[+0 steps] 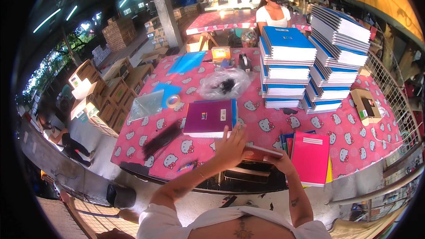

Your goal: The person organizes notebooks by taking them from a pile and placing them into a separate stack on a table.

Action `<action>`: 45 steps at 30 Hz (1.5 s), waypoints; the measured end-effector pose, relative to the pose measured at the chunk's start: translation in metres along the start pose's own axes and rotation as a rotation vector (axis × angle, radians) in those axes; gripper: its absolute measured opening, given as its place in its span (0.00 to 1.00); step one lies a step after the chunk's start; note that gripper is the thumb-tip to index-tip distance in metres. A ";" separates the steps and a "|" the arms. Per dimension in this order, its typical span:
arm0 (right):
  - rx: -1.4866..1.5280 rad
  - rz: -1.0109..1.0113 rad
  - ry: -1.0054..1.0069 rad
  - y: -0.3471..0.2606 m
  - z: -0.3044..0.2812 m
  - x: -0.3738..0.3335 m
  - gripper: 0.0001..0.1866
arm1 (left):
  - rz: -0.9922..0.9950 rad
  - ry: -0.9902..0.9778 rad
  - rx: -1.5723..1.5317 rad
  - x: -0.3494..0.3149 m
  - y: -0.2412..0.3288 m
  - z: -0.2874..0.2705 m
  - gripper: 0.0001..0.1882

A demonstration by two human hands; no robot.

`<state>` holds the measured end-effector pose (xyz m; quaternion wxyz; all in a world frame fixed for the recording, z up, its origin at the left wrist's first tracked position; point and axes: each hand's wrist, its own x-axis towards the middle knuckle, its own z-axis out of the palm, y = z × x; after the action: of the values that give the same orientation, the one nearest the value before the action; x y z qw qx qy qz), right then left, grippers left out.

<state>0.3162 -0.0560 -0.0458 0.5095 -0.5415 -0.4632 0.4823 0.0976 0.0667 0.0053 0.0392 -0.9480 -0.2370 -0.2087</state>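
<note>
My right hand (282, 163) grips the right end of a dark red notebook (262, 151), held tilted just above the table's front edge. My left hand (231, 147) is open, its fingers stretched out over the near right corner of a stack of purple-covered notebooks (207, 117). Its thumb side is close to the left end of the red notebook; I cannot tell whether they touch. Right of my right hand lies a pile of spiral notebooks with a pink one (311, 157) on top and blue and yellow ones beneath.
Tall stacks of blue spiral notebooks (290, 42) stand at the back right. On the pink patterned tablecloth (265, 126) are a clear plastic bag (221, 84), a tape roll (173, 102), black strips (163, 141) and a small carton (366, 106). Cardboard boxes (108, 102) stand left; a person (273, 15) is behind.
</note>
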 end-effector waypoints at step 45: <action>-0.113 -0.313 0.092 0.025 -0.016 0.012 0.20 | 0.140 -0.168 0.142 0.021 0.096 0.044 0.45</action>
<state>0.3334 -0.0466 -0.0707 0.5675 -0.5122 -0.5446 0.3450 0.1760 -0.0015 -0.0239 0.1007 -0.9713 -0.1867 -0.1079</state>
